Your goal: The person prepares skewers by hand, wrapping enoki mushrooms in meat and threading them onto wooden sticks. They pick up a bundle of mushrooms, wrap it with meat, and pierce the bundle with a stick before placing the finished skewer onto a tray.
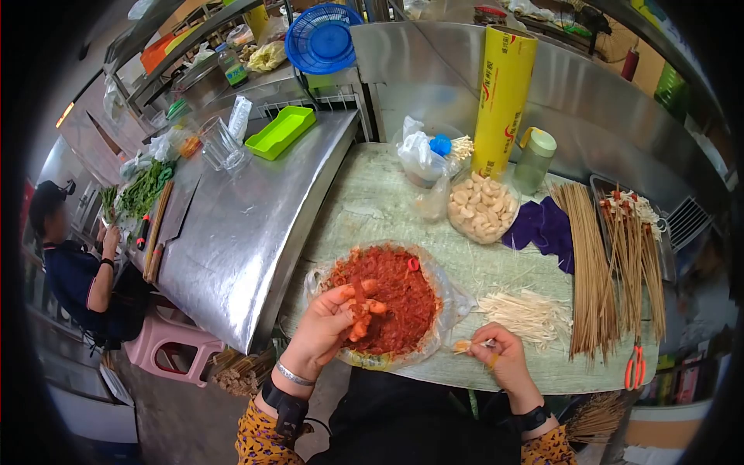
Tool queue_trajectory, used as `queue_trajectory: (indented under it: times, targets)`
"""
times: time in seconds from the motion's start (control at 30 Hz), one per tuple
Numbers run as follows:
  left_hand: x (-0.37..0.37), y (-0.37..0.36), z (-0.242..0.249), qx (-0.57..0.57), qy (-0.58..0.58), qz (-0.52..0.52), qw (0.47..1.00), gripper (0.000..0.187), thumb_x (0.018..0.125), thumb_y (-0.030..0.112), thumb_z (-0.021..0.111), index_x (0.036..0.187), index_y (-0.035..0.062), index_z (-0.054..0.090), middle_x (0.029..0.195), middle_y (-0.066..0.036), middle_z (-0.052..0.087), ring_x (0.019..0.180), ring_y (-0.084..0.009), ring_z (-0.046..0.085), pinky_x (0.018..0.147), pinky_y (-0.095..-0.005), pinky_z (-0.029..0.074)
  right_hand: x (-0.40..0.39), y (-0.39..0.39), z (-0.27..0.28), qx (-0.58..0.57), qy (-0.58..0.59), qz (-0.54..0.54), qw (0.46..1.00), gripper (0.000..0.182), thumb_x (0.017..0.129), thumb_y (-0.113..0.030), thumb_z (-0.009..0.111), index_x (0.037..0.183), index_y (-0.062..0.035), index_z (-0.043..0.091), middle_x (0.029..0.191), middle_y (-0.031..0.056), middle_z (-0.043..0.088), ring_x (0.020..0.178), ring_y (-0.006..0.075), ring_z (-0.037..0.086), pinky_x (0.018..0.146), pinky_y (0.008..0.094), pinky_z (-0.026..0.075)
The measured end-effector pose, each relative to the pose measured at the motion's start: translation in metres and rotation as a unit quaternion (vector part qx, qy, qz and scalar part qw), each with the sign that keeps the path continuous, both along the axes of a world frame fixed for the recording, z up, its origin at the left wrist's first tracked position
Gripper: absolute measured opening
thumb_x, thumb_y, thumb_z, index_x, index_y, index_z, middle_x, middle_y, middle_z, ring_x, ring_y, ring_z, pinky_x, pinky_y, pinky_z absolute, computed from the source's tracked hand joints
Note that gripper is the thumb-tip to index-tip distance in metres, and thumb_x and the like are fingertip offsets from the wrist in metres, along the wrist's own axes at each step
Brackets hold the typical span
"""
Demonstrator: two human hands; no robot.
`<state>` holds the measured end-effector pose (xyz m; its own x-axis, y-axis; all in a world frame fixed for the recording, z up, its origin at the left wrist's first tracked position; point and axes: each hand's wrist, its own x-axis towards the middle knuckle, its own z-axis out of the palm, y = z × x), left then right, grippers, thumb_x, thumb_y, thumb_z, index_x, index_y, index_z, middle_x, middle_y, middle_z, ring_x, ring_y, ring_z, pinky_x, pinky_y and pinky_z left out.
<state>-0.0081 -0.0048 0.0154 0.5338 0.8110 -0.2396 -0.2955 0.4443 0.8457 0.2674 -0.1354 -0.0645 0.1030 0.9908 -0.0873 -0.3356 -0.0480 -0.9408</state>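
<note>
Head view: left hand [322,325], fingers stained red, pinches a red strip [357,297] above the red mixture [403,310] held in clear plastic. Right hand [502,358] is closed on a small pale bundle [463,346], just right of the mixture and near loose white strands [528,316] on the table [349,194]. Wooden skewers [590,279] lie farther right, with orange-handled scissors [635,368] near the table's edge

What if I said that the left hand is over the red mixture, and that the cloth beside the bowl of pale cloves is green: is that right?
Not quite: the head view shows that the cloth beside the bowl of pale cloves is purple. The left hand is indeed over the red mixture.
</note>
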Motion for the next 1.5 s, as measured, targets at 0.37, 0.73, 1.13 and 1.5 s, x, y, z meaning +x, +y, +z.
queue_trajectory:
  times: [0.37,0.73,1.13,1.5]
  targets:
    - [0.019,-0.006,-0.002,0.485,0.303,0.063,0.818,0.024,0.084,0.0,0.052,0.105,0.0028,0.064,0.111,-0.013,0.057,0.103,-0.0247,0.055,0.087,-0.0298,0.044,-0.006,0.004,0.029,0.03,-0.123,0.024,0.992,0.013,0.074,0.006,0.067,0.084,-0.001,0.062,0.091,0.0059,0.058,0.087,0.0145,0.056,0.078,0.0249,0.045]
    - [0.05,-0.024,-0.018,0.098,0.073,0.019,0.992,0.02,0.091,0.008,0.049,0.095,-0.0051,0.063,0.09,-0.007,0.066,0.078,-0.011,0.061,0.074,-0.023,0.049,-0.029,0.042,0.104,0.182,-0.276,0.108,0.938,0.01,0.074,-0.001,0.068,0.081,-0.0033,0.062,0.086,0.0055,0.061,0.082,0.0179,0.061,0.071,0.0277,0.048]
    - [0.051,-0.038,-0.011,0.043,0.02,-0.04,0.998,0.024,0.086,0.002,0.056,0.109,-0.0051,0.057,0.098,-0.011,0.064,0.085,-0.0183,0.064,0.081,-0.0319,0.053,-0.035,0.059,0.084,0.229,-0.364,0.049,0.901,0.011,0.07,-0.004,0.07,0.078,-0.0043,0.063,0.086,0.0057,0.059,0.08,0.0206,0.06,0.068,0.0295,0.048]
    - [0.057,-0.03,-0.035,0.151,0.102,0.05,0.982,0.023,0.079,-0.003,0.056,0.101,-0.0021,0.065,0.093,-0.007,0.065,0.081,-0.0143,0.063,0.073,-0.0261,0.051,-0.03,0.05,0.08,0.175,-0.324,-0.005,0.93,0.025,0.068,-0.005,0.073,0.092,-0.0056,0.064,0.097,0.0069,0.059,0.086,0.0163,0.058,0.073,0.0284,0.048]
